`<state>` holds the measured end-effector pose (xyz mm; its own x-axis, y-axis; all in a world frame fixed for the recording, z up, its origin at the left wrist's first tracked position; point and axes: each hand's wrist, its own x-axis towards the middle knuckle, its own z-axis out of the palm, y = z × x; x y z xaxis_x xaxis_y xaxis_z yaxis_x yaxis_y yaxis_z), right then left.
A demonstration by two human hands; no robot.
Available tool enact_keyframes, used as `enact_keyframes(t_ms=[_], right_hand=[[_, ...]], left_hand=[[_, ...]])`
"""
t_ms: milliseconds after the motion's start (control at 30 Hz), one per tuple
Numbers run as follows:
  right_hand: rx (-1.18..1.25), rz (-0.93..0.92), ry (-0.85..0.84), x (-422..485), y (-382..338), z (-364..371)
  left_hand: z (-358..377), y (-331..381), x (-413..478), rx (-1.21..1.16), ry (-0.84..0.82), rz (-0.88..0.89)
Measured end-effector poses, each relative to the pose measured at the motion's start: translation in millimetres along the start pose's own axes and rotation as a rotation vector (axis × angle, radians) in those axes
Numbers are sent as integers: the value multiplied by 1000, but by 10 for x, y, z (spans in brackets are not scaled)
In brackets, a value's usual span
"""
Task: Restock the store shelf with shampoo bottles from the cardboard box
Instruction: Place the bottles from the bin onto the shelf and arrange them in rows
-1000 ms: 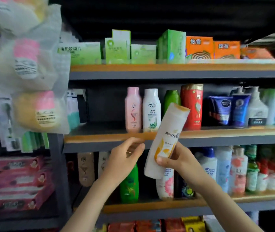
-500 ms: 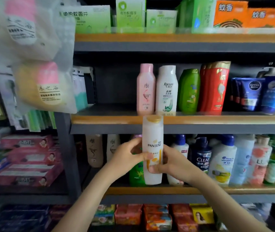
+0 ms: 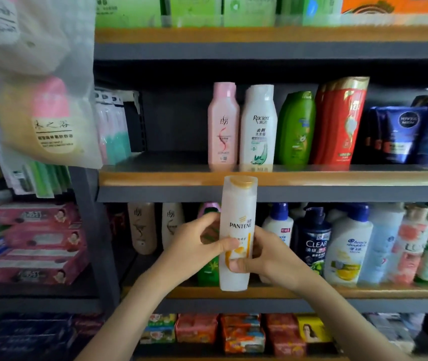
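Note:
A white Pantene shampoo bottle [image 3: 237,222] with a gold cap stands upright in front of the shelves, its cap level with the middle shelf's edge [image 3: 155,178]. My left hand [image 3: 194,246] grips it from the left with the thumb across the label. My right hand [image 3: 267,256] grips it from the right near the bottom. On the middle shelf stand a pink bottle [image 3: 222,126], a white Rejoice bottle [image 3: 258,128], a green bottle [image 3: 296,131] and red bottles [image 3: 340,121]. The cardboard box is out of view.
The middle shelf has bare space left of the pink bottle. The lower shelf [image 3: 390,291] is crowded with bottles. Bagged sponges [image 3: 43,118] hang at upper left. Toothpaste boxes [image 3: 38,241] fill the left rack, soap packs [image 3: 244,334] the bottom shelf.
The bottle has gone from tilted to upright. My left hand, apart from it a second ago, now grips it. The view has moved closer to the shelves.

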<state>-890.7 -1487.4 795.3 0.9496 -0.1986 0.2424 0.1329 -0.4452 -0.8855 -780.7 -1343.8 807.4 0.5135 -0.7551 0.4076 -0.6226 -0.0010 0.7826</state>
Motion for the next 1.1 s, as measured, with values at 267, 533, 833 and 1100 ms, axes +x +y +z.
enact_keyframes(t_ms=[267, 533, 833, 1100], right_hand=[[27, -207, 259, -125, -356, -587], [106, -276, 485, -256, -567, -1200], [-168, -398, 373, 87, -849, -933], [-330, -516, 418, 609, -1045, -872]], left_hand=[[138, 494, 378, 429, -16, 403], [265, 699, 708, 252, 344, 484], [214, 1033, 645, 57, 290, 404], [-695, 768, 537, 150, 454, 195]])
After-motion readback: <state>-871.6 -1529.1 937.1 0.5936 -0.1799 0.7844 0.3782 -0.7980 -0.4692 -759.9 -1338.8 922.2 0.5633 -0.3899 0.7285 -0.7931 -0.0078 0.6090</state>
